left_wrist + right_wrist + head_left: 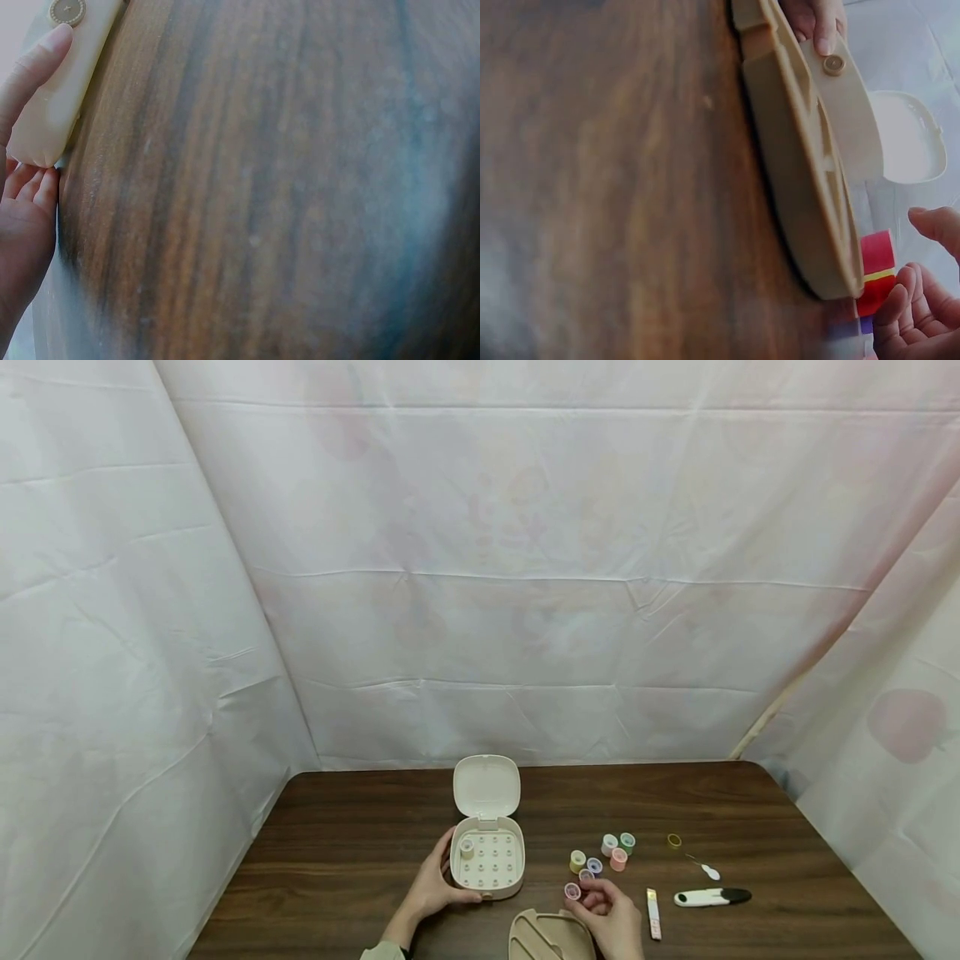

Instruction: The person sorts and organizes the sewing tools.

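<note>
A cream sewing box (pixel 488 857) stands with its lid (pixel 487 786) raised, and rows of small pegs show inside. One pale spool (pixel 467 849) sits on a peg at its left. My left hand (pixel 438 882) grips the box by its left side, thumb across the front beside the round clasp (pixel 67 10). My right hand (pixel 611 917) is at the loose thread spools, thumb and index finger parted around a mauve spool (pixel 572 891). In the right wrist view, its curled fingers lie close by a red spool (pixel 876 295), with a pink spool (pixel 877 251) beside that.
A beige divided tray (pixel 551 935) lies at the front edge. Further spools, including a yellow one (pixel 577 861) and a green one (pixel 627 842), stand behind the right hand. Rightward are a narrow packet (pixel 654 914), a white-and-black tool (pixel 711 897), a white threader (pixel 709 872) and a gold ring (pixel 674 841).
</note>
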Motion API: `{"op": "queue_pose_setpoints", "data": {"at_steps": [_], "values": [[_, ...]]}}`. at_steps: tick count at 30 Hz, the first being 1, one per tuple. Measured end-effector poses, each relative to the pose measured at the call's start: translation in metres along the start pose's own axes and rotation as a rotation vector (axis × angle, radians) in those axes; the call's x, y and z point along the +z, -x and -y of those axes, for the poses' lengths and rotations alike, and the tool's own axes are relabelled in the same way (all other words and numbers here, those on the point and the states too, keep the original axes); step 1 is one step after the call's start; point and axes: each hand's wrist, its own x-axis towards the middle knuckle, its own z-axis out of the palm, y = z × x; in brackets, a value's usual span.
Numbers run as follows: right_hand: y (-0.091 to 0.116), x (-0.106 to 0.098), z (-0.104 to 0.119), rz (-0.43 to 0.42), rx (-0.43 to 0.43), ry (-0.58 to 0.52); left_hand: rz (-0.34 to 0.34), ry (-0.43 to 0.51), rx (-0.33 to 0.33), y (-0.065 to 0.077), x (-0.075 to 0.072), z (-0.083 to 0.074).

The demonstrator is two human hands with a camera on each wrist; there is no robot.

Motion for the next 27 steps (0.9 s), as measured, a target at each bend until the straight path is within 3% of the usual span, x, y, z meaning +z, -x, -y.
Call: {"op": "queue_pose_setpoints", "data": {"at_steps": [8,27], "values": [[-0.0027,0.0022,-0.0055,0.02,0.059,0.041,0.005,0.017,0.005,-0.0011,0.0,0.0008],[-0.0065,0.0051,-0.0053,0.064,0.07,0.001,-0.002,0.02,0.006,-0.0006,0.0003,0.0002]]}}
